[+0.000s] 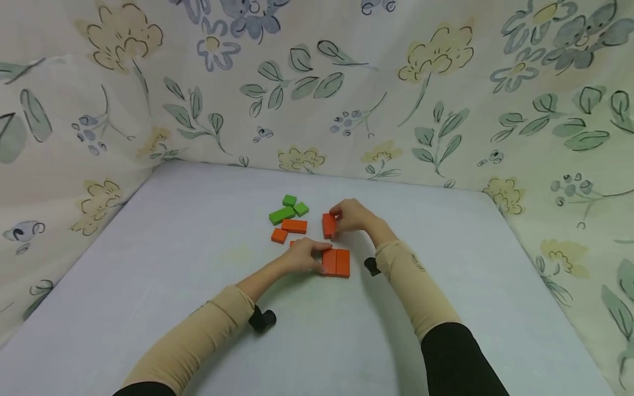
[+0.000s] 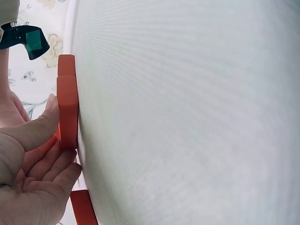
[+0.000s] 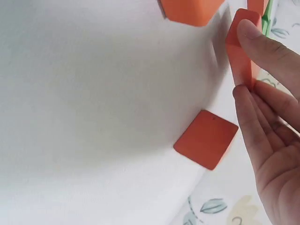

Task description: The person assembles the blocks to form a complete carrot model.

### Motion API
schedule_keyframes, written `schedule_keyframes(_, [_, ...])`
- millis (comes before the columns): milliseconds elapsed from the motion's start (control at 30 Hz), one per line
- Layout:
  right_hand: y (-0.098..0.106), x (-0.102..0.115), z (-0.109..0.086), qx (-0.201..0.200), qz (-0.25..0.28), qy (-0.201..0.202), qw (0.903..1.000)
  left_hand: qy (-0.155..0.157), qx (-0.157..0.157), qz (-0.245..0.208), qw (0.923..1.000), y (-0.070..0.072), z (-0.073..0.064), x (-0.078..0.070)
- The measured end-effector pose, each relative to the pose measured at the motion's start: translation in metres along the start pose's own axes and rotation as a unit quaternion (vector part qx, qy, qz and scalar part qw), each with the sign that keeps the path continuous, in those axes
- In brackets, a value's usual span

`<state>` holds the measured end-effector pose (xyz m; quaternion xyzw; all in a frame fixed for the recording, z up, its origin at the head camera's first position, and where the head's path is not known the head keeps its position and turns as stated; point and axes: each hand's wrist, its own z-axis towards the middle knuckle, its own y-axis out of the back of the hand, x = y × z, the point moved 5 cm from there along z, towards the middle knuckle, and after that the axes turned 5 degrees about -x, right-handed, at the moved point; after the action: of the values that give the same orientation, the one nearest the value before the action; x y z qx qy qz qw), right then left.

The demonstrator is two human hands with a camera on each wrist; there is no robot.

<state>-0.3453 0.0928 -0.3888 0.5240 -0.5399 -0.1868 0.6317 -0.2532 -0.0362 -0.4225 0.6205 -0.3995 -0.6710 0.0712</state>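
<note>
Backdrop: pale floral-printed cloth [image 1: 297, 126] rising behind a plain white tabletop [image 1: 148, 286].
Far block: 1 smooth orange rectangular block [image 1: 327, 226], pinched by the right hand [image 1: 354, 215], lying farther off than the touching 2; contact with the tabletop impossible to tell.
Right grip: clamped on the far block, thumb at 1 end, fingertips at the other.
Touching 2: left-hand orange slab [image 1: 329, 264] and right-hand orange slab [image 1: 343, 263], long sides together on the tabletop.
Left grip: thumb and fingers of the left hand [image 1: 301, 256] clasped on the left-hand orange slab.
Orange scatter: 1 long orange bar [image 1: 294, 226], 1 small orange piece [image 1: 279, 236] near it, 1 orange bit [image 1: 292, 242] mostly hidden behind the left hand.
Green cluster: 1 long green bar [image 1: 282, 215] and 2 small green pieces [image 1: 289, 200] [image 1: 301, 209], just beyond the orange scatter.
Arms: beige cloth sleeves [image 1: 193, 335], black upper sleeves [image 1: 465, 357].
</note>
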Motion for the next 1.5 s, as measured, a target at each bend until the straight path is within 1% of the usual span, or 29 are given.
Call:
schedule_keyframes(233, [0.022,-0.011,-0.021,-0.066,-0.009,0.001,0.9978,0.01,0.002,0.004,0.9999,-0.001,0.002,-0.002])
schedule_keyframes(367, [0.028,-0.016,-0.037,-0.082,-0.002,-0.006,0.9966,0.018,0.004,0.005,0.9998,-0.001,0.002,-0.001])
schedule_keyframes(567, [0.022,-0.025,-0.065,-0.076,0.007,-0.014,0.997,0.025,-0.003,0.004,0.9997,0.0,-0.001,0.0])
schedule_keyframes(767, [0.014,-0.036,-0.09,-0.072,0.0,-0.025,0.9971,0.019,-0.006,0.007,0.9998,0.0,-0.002,-0.001])
schedule_keyframes(967, [0.007,-0.036,-0.108,-0.068,-0.002,-0.026,0.9973,0.018,-0.005,0.006,0.9998,0.0,-0.002,-0.002])
schedule_keyframes(1233, [-0.001,-0.026,-0.12,-0.064,0.001,-0.017,0.9978,0.021,-0.009,0.003,0.9997,0.001,-0.002,-0.003])
schedule_keyframes(1500, [-0.008,-0.023,-0.119,-0.062,-0.009,0.0,0.9981,0.024,-0.006,-0.001,0.9997,0.0,-0.002,-0.003])
